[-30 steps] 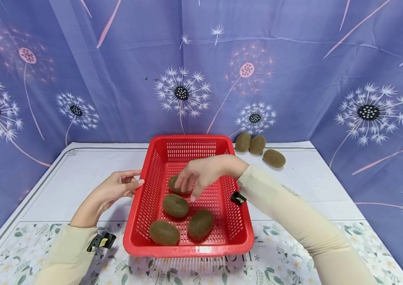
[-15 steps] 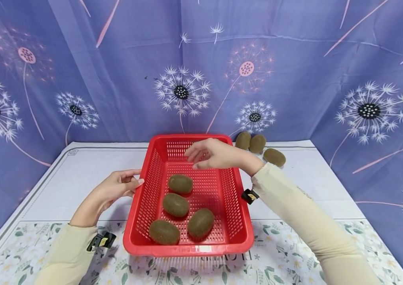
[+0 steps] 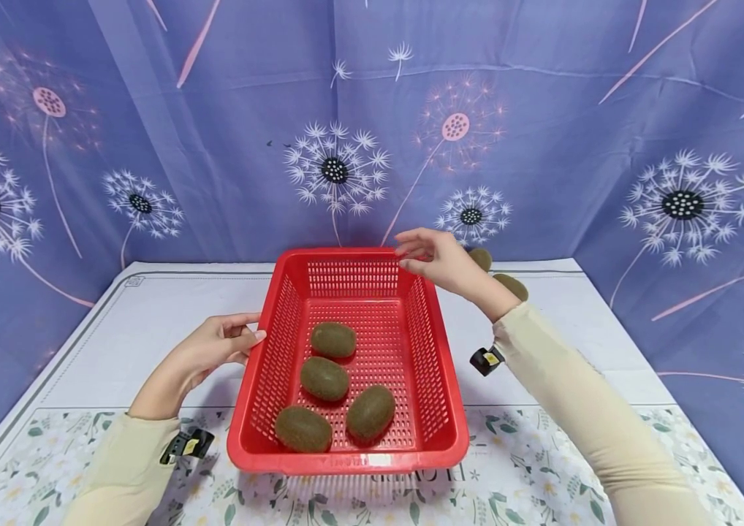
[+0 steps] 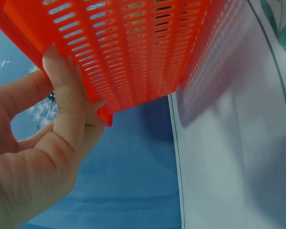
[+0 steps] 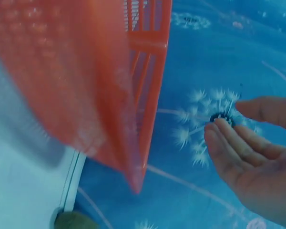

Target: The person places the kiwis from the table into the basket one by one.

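Note:
A red plastic basket [image 3: 441, 380] with perforated walls stands in the middle of the head view. My left hand [image 3: 214, 345] pinches its left rim; the left wrist view shows fingers [image 4: 69, 90] against the rim. Inside lie several brown kiwis: one kiwi [image 3: 333, 340] farthest back, a second kiwi [image 3: 324, 378] just in front, and a kiwi [image 3: 370, 413] and another kiwi [image 3: 302, 429] near the front. Over the basket's back right corner, my right hand [image 3: 447, 264] holds nothing, its fingers loosely bent. Behind it, a kiwi [image 3: 481, 258] and another kiwi [image 3: 512, 286] are partly hidden.
The basket sits on a table with a white cover [image 3: 181, 299], floral-printed along the front. A blue dandelion-patterned curtain [image 3: 234, 146] closes off the back and sides. In the right wrist view, a blurred kiwi [image 5: 75, 220] shows at the table edge.
My right hand has left the farthest kiwi in the basket and moved up and right to the back right corner, now covering part of the kiwis outside. My left hand has stayed on the rim.

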The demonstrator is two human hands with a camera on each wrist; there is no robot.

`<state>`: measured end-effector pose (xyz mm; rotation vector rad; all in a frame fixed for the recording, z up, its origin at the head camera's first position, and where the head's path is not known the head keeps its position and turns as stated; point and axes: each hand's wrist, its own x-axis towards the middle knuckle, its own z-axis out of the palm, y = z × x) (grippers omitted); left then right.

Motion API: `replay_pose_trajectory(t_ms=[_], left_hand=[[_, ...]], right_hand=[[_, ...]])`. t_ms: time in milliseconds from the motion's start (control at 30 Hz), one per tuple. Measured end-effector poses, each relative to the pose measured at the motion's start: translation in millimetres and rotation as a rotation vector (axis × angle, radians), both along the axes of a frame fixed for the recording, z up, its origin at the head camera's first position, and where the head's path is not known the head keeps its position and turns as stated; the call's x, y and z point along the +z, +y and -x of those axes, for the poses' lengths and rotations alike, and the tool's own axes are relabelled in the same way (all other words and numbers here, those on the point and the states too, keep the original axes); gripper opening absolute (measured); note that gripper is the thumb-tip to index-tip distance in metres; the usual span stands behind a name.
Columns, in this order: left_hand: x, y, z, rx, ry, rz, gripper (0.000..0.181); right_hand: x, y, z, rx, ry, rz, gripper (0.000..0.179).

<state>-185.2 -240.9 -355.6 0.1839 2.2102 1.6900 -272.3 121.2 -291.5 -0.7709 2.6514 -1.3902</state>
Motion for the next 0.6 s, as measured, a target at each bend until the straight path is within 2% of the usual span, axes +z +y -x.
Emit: replay_pose_trajectory(t_ms=[133,333,600], left_hand=[[0.3,-0.1,-0.3,0.000,0.002,0.006,0.057],[0.4,0.2,-0.4,-0.005,0.006,0.001,0.057],[-0.2,-0.1,-0.4,-0.009,0.007,-0.003,0.056]], right_hand=[[-4.5,14.6,6.7,-0.119,-0.061,0.037,0.042],[-20.0,40.9,17.1,-0.267,-0.076,0.077,0.042],[-38.8,75.6,22.7,-0.437,-0.089,0.034,0.042]])
